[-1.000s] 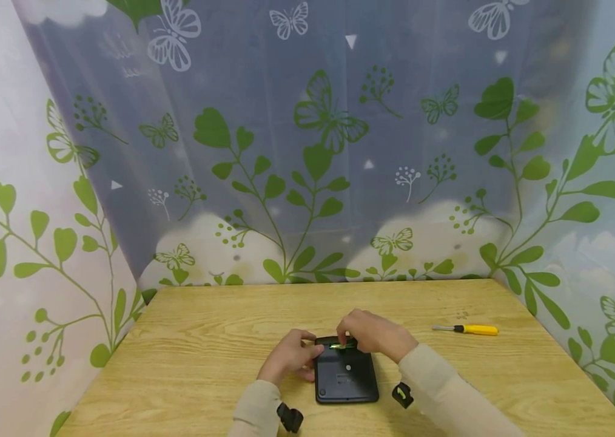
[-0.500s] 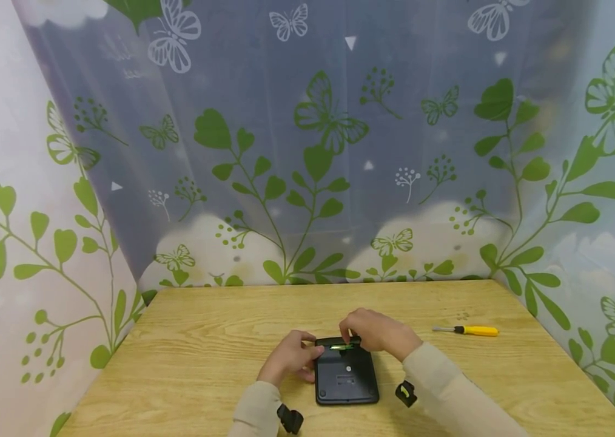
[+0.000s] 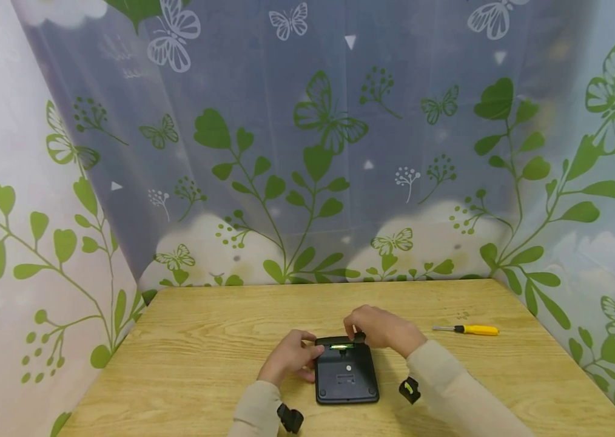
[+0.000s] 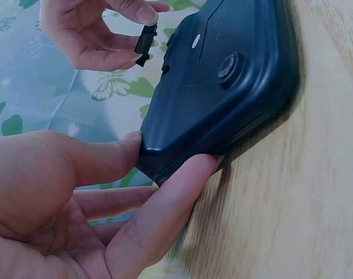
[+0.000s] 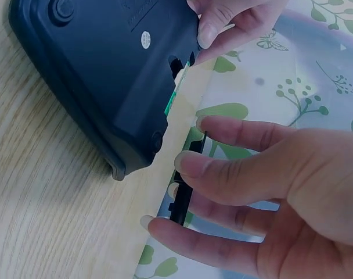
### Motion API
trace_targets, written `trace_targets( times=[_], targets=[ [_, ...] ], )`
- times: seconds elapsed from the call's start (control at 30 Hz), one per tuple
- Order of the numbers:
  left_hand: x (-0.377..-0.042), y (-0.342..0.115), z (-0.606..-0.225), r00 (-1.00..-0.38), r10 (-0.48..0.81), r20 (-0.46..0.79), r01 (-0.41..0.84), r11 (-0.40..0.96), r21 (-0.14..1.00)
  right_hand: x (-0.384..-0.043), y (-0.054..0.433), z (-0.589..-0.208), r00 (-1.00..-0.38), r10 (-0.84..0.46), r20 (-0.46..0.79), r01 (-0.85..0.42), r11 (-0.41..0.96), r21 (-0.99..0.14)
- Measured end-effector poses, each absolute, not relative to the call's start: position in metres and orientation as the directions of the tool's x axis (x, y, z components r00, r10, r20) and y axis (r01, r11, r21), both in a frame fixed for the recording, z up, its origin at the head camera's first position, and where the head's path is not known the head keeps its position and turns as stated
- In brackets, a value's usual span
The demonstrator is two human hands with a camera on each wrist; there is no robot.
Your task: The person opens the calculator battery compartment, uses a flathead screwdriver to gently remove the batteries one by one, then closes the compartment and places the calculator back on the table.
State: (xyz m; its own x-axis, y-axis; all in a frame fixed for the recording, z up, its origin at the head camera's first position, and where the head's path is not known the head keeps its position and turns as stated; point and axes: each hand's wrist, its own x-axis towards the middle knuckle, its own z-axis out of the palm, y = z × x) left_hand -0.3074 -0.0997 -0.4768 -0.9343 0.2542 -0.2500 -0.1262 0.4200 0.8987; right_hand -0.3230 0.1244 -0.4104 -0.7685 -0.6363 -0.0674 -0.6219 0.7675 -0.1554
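Note:
A black calculator (image 3: 359, 379) lies back side up on the table, with its battery compartment at the far end. A green battery (image 3: 342, 347) shows in the uncovered slot. My left hand (image 3: 288, 357) grips the calculator's left side near the far corner, thumb on top and fingers below. In my right hand (image 3: 381, 329) is a small black battery cover (image 5: 181, 206), pinched between thumb and fingers. The right wrist view has this cover apart from the calculator, just off its compartment edge.
A screwdriver (image 3: 477, 330) with a yellow handle lies to the right on the wooden table (image 3: 193, 364). Some tiny pieces (image 3: 463, 315) rest just beyond it. A patterned curtain (image 3: 264, 200) hangs along the table's back edge.
My right hand has drawn a little to the right, away from the slot, with the cover in its fingers. More of the battery shows. The left hand and calculator stay put.

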Motion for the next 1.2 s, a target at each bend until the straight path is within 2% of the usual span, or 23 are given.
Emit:
trace_targets(
  times=[0.43,1.2],
  targets=[
    [-0.308,-0.099,-0.479,-0.93,0.266,-0.252,-0.13,0.403,0.906,-0.329,0.136,-0.41,-0.747,-0.663,-0.058,-0.646,0.743,-0.173],
    [-0.307,-0.101,-0.475,-0.928,0.263,-0.265,-0.142,0.408,0.902,-0.33,0.143,-0.406,-0.763,-0.642,-0.07,-0.624,0.761,-0.179]
  ],
)
